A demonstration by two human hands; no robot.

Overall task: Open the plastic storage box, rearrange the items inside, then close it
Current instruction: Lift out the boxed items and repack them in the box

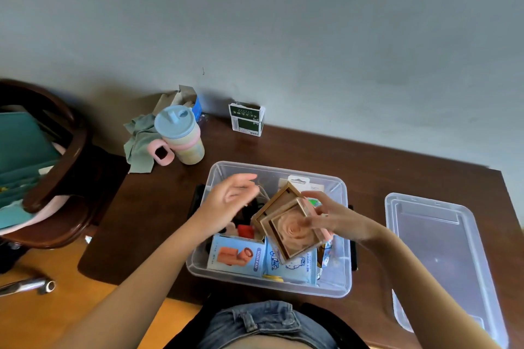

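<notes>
Two bare hands work over the clear plastic storage box [198, 259], which stands open near the front edge of the dark wooden tabletop [158, 207]. Nearest inside it lie a pale blue MINI FAN carton [236, 255] and, beside it, a soft blue wipes pack [292, 266], both against the box's near wall. Above them the right hand [334, 215] grips a square tan box with a clear window [289, 227], tilted on a corner, its fingers curled round the box's right edge. The left hand [226, 198] hovers over the box's left half, fingers loosely spread, holding nothing. The translucent lid [436, 258], a rounded rectangle, lies flat on the tabletop well to the right, its near end overhanging the front edge. Bare wood shows between box and lid. Farther back stand a pastel cup with a blue lid [181, 136], a crumpled grey-green cloth [139, 144] and a small green-and-white carton [246, 119] by the grey wall.
</notes>
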